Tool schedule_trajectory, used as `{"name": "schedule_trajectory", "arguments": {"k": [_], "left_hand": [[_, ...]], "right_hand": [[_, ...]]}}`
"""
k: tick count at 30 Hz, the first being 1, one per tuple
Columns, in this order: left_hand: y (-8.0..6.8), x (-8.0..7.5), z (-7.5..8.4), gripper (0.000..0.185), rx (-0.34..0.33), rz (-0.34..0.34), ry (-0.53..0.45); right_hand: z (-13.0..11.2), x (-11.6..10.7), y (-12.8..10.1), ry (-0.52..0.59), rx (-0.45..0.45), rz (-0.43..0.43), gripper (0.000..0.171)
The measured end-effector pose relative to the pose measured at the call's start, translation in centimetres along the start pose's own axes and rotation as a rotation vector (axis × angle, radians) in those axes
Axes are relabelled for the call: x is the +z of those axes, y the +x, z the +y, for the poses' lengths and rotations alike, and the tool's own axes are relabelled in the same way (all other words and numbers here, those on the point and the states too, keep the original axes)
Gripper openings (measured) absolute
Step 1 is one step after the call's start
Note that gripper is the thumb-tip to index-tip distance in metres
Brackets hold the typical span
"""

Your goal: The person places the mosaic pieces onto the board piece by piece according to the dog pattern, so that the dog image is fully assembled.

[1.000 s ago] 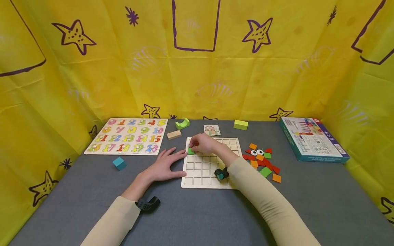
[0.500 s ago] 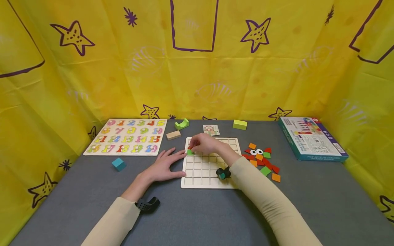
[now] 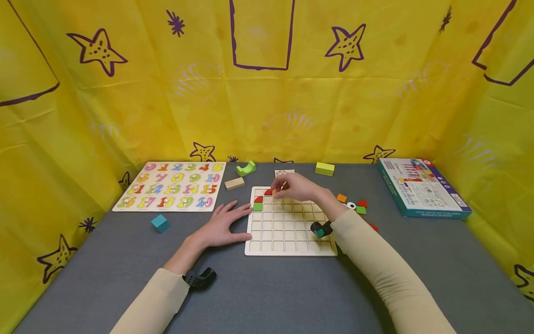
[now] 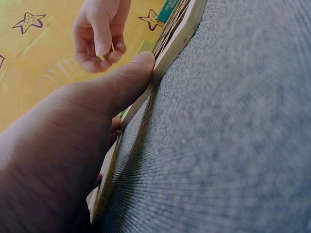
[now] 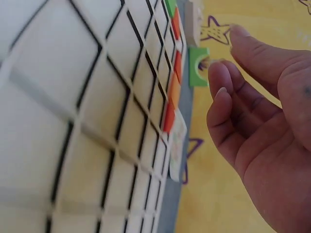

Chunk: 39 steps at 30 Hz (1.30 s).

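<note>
Number puzzle (image 3: 173, 185) reads 1–20; hands (image 3: 298, 188) over grid board (image 3: 288, 232).

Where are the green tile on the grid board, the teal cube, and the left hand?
green tile (image 3: 257, 207), head view, its top face.
teal cube (image 3: 160, 223), head view, its top face.
left hand (image 3: 221, 226), head view, its back.

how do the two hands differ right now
The left hand lies flat on the table, fingers straight, thumb against the grid board's left edge. The right hand hovers above the board's far rows, fingers loosely curled, holding nothing visible. Both wear cream sleeves and wrist cameras.
</note>
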<state>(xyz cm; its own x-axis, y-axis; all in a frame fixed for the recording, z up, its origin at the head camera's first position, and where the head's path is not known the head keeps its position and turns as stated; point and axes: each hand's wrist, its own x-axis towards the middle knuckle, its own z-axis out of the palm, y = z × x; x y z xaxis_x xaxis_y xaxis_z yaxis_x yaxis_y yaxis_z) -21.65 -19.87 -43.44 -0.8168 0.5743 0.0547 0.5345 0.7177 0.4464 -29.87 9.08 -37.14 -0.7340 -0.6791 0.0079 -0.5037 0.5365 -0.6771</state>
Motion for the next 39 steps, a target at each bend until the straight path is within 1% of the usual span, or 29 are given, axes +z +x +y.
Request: {"name": "schedule_trajectory", "arguments": {"k": [5,12,19,25,32,39], "left_hand": [[0.0,0.0,0.1,0.080,-0.002,0.006,0.002],[0.1,0.2,0.1,0.081,-0.001,0.005,0.004],[0.1,0.3,0.0,0.081,-0.006,0.003,0.004],[0.1,0.3,-0.2,0.082,-0.009,0.001,0.009],[0.2,0.3,-0.4,0.083,-0.017,-0.006,0.006],[0.2,0.3,-0.4,0.083,-0.014,-0.008,0.005]], "right_hand": [[0.5,-1.4,-1.7,-0.006,0.016,0.017,0.025],[1.6,-2.8,-4.4,0.014,0.092,0.040,0.027],[3.0,-3.7,-6.6,-0.028,0.133,0.057,0.028],[4.5,-4.0,-8.1,-0.064,0.147,0.069,0.024],[5.9,-3.9,-9.8,-0.039,0.135,0.079,0.020],[7.2,-3.5,-11.1,-0.061,0.177,0.076,0.017]]}}
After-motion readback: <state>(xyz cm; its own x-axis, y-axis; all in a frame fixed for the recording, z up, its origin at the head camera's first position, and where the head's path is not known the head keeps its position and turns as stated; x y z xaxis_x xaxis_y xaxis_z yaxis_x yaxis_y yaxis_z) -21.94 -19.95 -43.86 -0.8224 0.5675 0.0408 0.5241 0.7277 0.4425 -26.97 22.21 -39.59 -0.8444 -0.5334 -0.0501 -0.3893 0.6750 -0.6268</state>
